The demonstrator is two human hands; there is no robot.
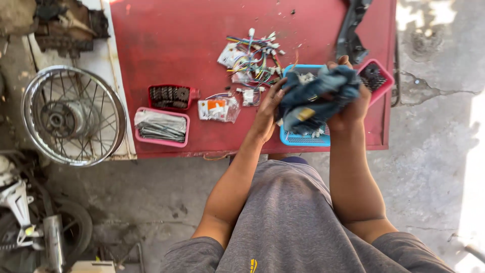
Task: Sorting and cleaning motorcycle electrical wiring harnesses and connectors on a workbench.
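Observation:
Both my hands hold a crumpled blue-grey cloth (319,94) over a blue mesh basket (303,139) at the front edge of a red table (172,45). My left hand (268,112) grips the cloth's left side with fingers pressed into it. My right hand (351,108) wraps the cloth from the right. A small yellowish object (304,114) shows within the folds. The basket's contents are mostly hidden by the cloth.
A tangle of coloured wires with white connectors (252,58), a plastic packet (219,108), a pink tray of metal spokes (161,127), a red tray (170,97), a pink basket (378,76) and a black part (351,30) lie on the table. A spoked wheel (73,116) leans left.

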